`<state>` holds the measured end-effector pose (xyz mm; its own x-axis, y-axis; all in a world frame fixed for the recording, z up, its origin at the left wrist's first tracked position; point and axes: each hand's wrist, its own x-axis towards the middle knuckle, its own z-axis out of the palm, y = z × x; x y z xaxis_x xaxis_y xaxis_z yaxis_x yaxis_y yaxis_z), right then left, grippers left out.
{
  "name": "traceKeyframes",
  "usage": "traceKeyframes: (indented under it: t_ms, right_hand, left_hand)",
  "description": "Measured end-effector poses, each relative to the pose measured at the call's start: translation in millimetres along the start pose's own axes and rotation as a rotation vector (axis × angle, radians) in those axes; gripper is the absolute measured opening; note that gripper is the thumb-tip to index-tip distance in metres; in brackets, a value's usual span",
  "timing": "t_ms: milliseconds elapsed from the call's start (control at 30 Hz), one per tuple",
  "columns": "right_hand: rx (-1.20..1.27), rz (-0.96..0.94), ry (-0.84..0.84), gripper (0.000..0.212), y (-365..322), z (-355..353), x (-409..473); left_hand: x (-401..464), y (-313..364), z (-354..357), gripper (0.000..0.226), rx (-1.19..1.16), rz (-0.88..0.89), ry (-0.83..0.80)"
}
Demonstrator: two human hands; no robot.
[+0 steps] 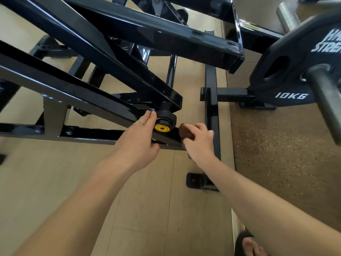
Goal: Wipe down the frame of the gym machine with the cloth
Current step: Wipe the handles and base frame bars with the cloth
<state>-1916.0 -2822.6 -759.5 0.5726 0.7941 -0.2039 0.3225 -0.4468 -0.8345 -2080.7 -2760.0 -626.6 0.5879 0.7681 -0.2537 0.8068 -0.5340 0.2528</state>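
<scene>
Here, no containers showing; the landmark is the black rubber bumper [165, 119] with a yellow round cap, hanging under the end of a slanted beam of the gym machine frame [77, 89]. The frame is showing as glossy black square steel tubing, reflecting light, with several beams crossing diagonally above and left of the bumper and a floor rail running away right of it. The left hand [137, 143] is gripping the beam just left of the bumper, fingers curling over the top edge, thumb underneath, a thin ring on one finger. The right hand [198, 143] is holding a bunched brown cloth [185, 132] just right of the bumper, fingers curled round it, pressing it against the end of the lower beam. The cloth is looking soft and crumpled, mostly hidden by the hand. Far right of the bumper a matte black 10KG weight plate [287, 80] is sitting on a grey metal sleeve [326, 100]. Below the bumper pale wood-look flooring [129, 191] is lying, meeting speckled brown rubber matting [276, 154] to the right. A sandalled foot [249, 244] is showing at the bottom edge.
</scene>
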Motion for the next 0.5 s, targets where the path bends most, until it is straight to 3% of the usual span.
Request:
traceKeyframes:
  t_ms: [167, 367, 500]
  right_hand:
    - [0.217, -0.005, -0.100, 0.052, -20, 19, -6]
    - [0.164, -0.061, -0.162, 0.042, -5, 4, -38]
    - [0.367, 0.105, -0.012, 0.044, -12, -13, -14]
  left_hand:
    - [-1, 1, 1, 0.089, -0.022, -0.003, 0.027]
    - [-2, -3, 2, 0.088, -0.046, 0.010, 0.032]
    - [-1, -8, 1, 0.087, -0.057, 0.029, 0.037]
